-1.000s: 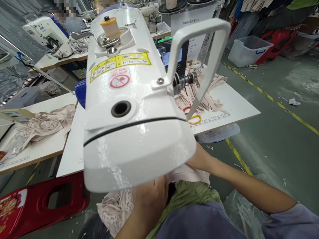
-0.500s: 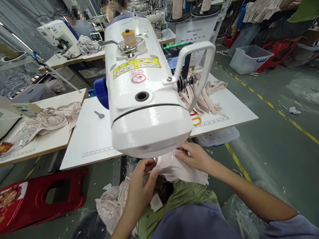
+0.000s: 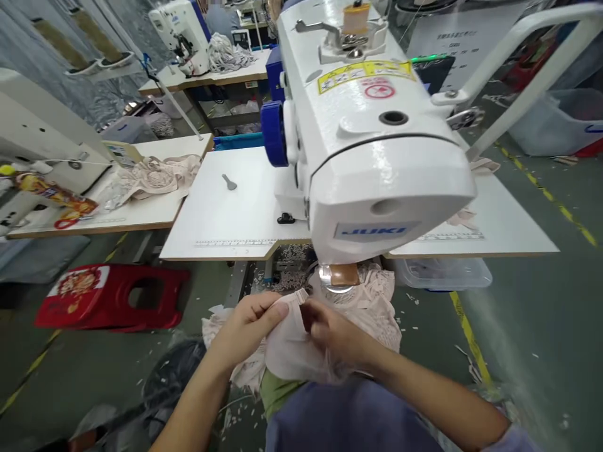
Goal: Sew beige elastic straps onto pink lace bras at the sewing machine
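Observation:
My left hand (image 3: 257, 323) pinches the folded top edge of a pale pink bra (image 3: 289, 348), its thumb on the near side. On the other side of that edge, my right hand (image 3: 336, 333) has its fingers curled into the cloth; its fingertips are partly hidden. Sheer fabric hangs below both hands, over my lap. Just beyond them is the head of a white sewing machine (image 3: 391, 169), with a shiny metal part (image 3: 336, 276) at its lower end. Pale lace fabric (image 3: 377, 307) lies beneath and to the right of that end.
The white table (image 3: 226, 220) has a small grey tool (image 3: 229, 182) on its left side. A red stool (image 3: 117, 295) stands at lower left. A clear plastic box (image 3: 443, 273) sits below the right tabletop. More pink garments (image 3: 160, 176) lie on the left table.
The view has shifted so the machine sits further right and higher. Both hands have brought the bra nearer my lap, and my right hand has moved from its outer edge into its folds.

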